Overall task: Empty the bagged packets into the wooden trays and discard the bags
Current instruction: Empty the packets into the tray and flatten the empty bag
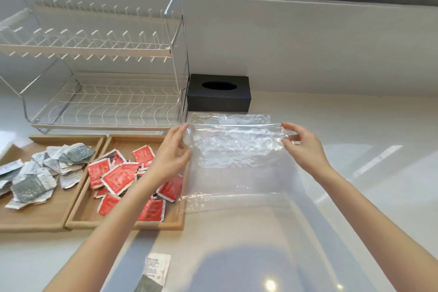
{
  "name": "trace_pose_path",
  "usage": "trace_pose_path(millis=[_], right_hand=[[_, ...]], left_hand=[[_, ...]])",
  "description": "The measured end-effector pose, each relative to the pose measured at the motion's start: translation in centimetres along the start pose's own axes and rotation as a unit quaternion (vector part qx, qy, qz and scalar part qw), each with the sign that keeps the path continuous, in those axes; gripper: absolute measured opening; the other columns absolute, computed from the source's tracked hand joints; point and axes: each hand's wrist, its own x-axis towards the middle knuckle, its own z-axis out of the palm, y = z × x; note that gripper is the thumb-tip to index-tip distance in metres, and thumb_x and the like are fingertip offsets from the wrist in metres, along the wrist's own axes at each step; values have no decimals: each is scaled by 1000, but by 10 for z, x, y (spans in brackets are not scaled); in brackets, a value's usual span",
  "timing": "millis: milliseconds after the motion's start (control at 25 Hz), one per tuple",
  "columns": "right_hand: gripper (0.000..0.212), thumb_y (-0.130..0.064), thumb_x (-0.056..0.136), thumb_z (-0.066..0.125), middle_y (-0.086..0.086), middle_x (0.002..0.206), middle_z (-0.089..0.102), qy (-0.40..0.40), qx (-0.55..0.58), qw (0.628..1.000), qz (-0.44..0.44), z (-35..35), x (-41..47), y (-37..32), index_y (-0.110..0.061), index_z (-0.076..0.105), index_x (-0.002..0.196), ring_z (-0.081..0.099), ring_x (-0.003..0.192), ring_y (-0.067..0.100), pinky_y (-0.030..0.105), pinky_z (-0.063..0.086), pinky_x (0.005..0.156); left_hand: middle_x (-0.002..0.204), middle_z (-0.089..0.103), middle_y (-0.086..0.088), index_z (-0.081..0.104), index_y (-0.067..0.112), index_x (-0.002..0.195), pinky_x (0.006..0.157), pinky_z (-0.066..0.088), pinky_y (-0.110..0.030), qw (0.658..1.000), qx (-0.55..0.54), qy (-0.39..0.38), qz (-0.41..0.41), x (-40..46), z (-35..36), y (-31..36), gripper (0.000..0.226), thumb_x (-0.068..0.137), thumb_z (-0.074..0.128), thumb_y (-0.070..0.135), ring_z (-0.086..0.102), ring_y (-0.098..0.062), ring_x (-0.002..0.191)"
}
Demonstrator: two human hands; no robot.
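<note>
We pinch the empty clear bag (pixel 233 149) taut between our left hand (pixel 169 158) and right hand (pixel 302 147) fingers, likely flattening it for discarding beside the tray of red packets (pixel 113 178).

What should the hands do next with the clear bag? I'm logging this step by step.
Probably carry the clear bag away to discard it: it looks empty, stretched between the left hand and right hand, and the red packets already lie in the right-hand tray.

Both forearms are bare to the frame edge, with no sleeves showing. The left hand (pixel 168 158) and right hand (pixel 302 147) wear no gloves, rings or watch.
</note>
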Motion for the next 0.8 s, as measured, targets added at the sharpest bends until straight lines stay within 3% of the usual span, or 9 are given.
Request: trace_pose_path(millis=[120, 200, 280, 400, 560, 640, 720, 800], right_hand=[[39, -5, 85, 50, -3, 106, 56, 1, -4, 1000, 13, -2, 24, 11, -17, 55, 122, 51, 89, 14, 20, 35, 79], [40, -4, 85, 49, 0, 110, 56, 2, -13, 1000, 19, -1, 45, 20, -17, 54, 123, 50, 89, 14, 18, 34, 78], [41, -2, 85, 48, 2, 113, 56, -4, -24, 999, 25, 3, 65, 28, -15, 54, 123, 49, 89, 15, 18, 34, 77], [43, 0, 83, 48, 5, 107, 54, -16, -30, 999, 32, 12, 94, 39, -14, 53, 124, 49, 83, 18, 16, 32, 72], [43, 1, 84, 48, 11, 124, 54, -14, -49, 999, 12, 32, 128, 51, -14, 52, 124, 49, 87, 16, 25, 38, 85], [42, 2, 83, 47, 12, 125, 53, -8, -44, 999, 8, 44, 138, 58, -12, 53, 123, 49, 91, 16, 17, 34, 81], [42, 2, 83, 48, 14, 129, 48, -6, -33, 999, 11, 56, 143, 66, -11, 53, 122, 50, 107, 22, 9, 29, 81], [44, 0, 84, 49, 16, 141, 35, -29, -48, 998, 14, 64, 144, 71, -10, 47, 127, 37, 128, 27, 11, 22, 95]], left_hand=[[144, 28, -12, 23, 11, 141, 78, 26, -7, 1000, 7, -3, -19, 26, 15, 5, 64, 84, 52, 2, 40, -13, 95], [147, 23, -11, 21, 12, 141, 84, 33, -18, 999, 8, -14, -41, 46, 26, 6, 67, 84, 54, 5, 42, -18, 98], [149, 17, -11, 18, 13, 142, 98, 35, -31, 997, 24, -20, -65, 63, 37, 2, 69, 84, 56, 11, 40, -27, 116], [152, 12, -7, 14, 16, 143, 112, 22, -44, 995, 47, -14, -85, 89, 49, -9, 74, 84, 58, 20, 21, -29, 136], [154, 3, -7, 8, 16, 143, 116, 15, -43, 992, 46, -18, -116, 121, 67, -29, 80, 83, 60, 25, 7, -25, 141], [154, -4, -9, 5, 15, 143, 115, 8, -40, 990, 56, -25, -131, 131, 78, -39, 84, 82, 61, 26, -1, -25, 142], [153, -7, -11, 3, 15, 143, 114, 5, -37, 988, 83, -22, -130, 137, 87, -48, 85, 82, 62, 26, -5, -25, 142], [153, -8, -12, 5, 15, 143, 114, 6, -38, 985, 104, -23, -132, 145, 92, -55, 85, 82, 61, 28, -5, -26, 142]])
